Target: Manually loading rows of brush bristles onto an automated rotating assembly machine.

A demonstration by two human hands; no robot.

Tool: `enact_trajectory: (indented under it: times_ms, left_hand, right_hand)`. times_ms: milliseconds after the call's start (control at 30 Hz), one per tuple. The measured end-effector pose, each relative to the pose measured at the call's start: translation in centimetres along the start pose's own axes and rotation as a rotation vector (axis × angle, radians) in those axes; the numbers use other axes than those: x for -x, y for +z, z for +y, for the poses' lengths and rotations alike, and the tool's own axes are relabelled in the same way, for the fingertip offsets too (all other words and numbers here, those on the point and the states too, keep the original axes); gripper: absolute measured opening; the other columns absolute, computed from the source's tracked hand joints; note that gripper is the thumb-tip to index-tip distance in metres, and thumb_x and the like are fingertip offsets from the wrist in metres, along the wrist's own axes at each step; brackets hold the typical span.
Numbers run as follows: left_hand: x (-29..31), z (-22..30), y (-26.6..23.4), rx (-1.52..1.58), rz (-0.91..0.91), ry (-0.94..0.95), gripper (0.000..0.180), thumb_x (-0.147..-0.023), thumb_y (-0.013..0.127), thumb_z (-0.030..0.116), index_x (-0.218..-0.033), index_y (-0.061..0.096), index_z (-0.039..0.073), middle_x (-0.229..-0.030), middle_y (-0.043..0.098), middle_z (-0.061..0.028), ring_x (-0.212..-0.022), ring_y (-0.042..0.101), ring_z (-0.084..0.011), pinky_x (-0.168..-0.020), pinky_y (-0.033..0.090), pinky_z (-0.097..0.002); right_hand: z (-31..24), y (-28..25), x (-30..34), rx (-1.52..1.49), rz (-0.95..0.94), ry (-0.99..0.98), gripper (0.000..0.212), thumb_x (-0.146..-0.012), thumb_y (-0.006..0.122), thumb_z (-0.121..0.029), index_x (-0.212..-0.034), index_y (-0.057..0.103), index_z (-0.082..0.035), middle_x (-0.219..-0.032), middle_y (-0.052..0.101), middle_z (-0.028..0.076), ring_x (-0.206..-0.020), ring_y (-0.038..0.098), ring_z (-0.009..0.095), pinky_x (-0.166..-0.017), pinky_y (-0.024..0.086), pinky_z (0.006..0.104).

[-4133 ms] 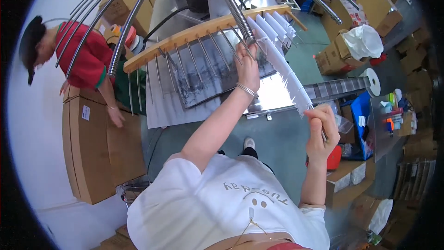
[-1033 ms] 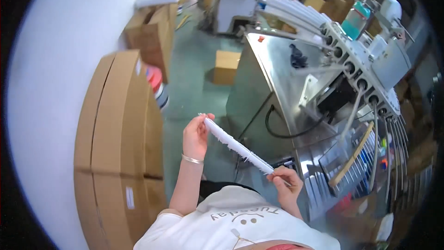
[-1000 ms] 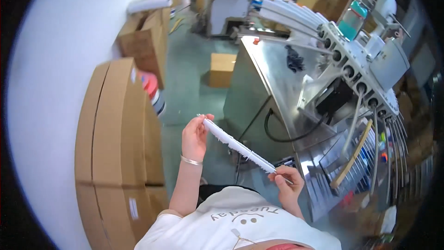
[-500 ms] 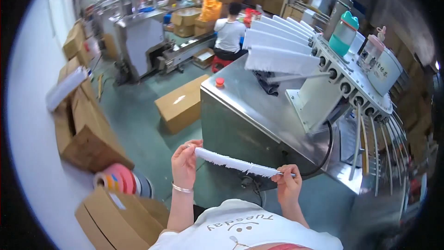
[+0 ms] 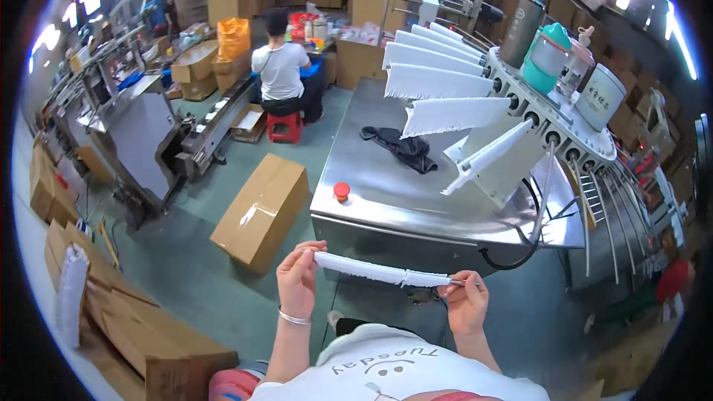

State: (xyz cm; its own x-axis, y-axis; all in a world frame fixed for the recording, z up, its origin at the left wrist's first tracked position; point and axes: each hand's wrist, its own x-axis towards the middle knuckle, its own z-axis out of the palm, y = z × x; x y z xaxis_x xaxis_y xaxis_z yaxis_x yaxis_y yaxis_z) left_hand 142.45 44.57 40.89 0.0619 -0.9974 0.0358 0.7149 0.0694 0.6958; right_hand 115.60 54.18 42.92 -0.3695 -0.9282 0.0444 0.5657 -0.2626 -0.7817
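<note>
— What do we have in our hands?

— A long white fabric-covered strip (image 5: 382, 272), held level in the air in front of our chest, above the green floor (image 5: 186, 275) and just short of the near edge of the steel bench (image 5: 394, 193). Our left hand (image 5: 298, 282) has its fingers closed round the strip's left end; our right hand (image 5: 465, 301) pinches the right end, where a thin metal tip pokes out between the fingertips.

— Does the strip touch the bench?

— No, it hangs clear of it, carried only by our two hands.

— What sits on the bench?

— A red button (image 5: 341, 191) near the near left corner, and a dark cloth (image 5: 401, 148) lying further back toward the middle. Along the right side we see a curved machine with white flat forms (image 5: 445, 82) fanning out leftward over the bench top, one above the other.

— And around us?

— A closed cardboard box (image 5: 261, 209) lies on the floor left of the bench. Beyond it, a person in a white shirt (image 5: 281, 70) sits on a red stool (image 5: 284, 126), back to us. Flattened cartons (image 5: 126, 319) are piled at our lower left.
</note>
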Motion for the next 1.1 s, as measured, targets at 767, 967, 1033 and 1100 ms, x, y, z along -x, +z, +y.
enact_trajectory:
  times_ms: [767,967,1033,1100]
  left_hand:
    - [-22.9,6.3,-3.5,-0.37,-1.242,-0.043,0.02,-0.067,0.075,-0.004,-0.085,0.071,0.002,-0.082,0.059,-0.0053,-0.082,0.053,-0.0197,-0.073,0.043,-0.0315]
    - [-24.1,6.4,-4.6,-0.273,-1.283,-0.293,0.018,-0.069,0.073,-0.003,-0.087,0.071,0.001,-0.083,0.059,-0.0059,-0.081,0.053,-0.0194,-0.072,0.043,-0.0307]
    - [-23.5,6.8,-3.8,-0.214,-1.414,-0.075,0.018,-0.068,0.074,-0.002,-0.086,0.071,0.001,-0.083,0.058,-0.0067,-0.08,0.054,-0.0201,-0.071,0.044,-0.0316]
    - [-22.1,7.8,-2.1,-0.09,-1.511,0.223,0.021,-0.067,0.075,0.0,-0.088,0.07,0.001,-0.082,0.058,-0.008,-0.077,0.055,-0.0223,-0.067,0.045,-0.0329]
  right_hand:
    - [7.4,11.7,-1.3,0.037,0.632,-0.446,0.016,-0.093,0.052,-0.019,-0.081,0.05,-0.009,-0.07,0.049,0.003,-0.057,0.045,0.011,-0.048,0.032,0.0251]
    - [10.1,17.4,3.8,0.031,0.913,-0.435,0.021,-0.094,0.049,-0.025,-0.082,0.052,-0.009,-0.069,0.05,0.003,-0.056,0.044,0.011,-0.047,0.032,0.0255]
    - [9.9,18.3,5.5,0.002,1.01,-0.416,0.025,-0.095,0.048,-0.031,-0.082,0.052,-0.009,-0.069,0.051,0.003,-0.054,0.043,0.011,-0.047,0.031,0.0253]
    - [9.1,17.5,7.4,-0.007,1.034,-0.359,0.026,-0.094,0.047,-0.033,-0.081,0.052,-0.011,-0.069,0.052,0.002,-0.053,0.042,0.01,-0.046,0.031,0.0246]
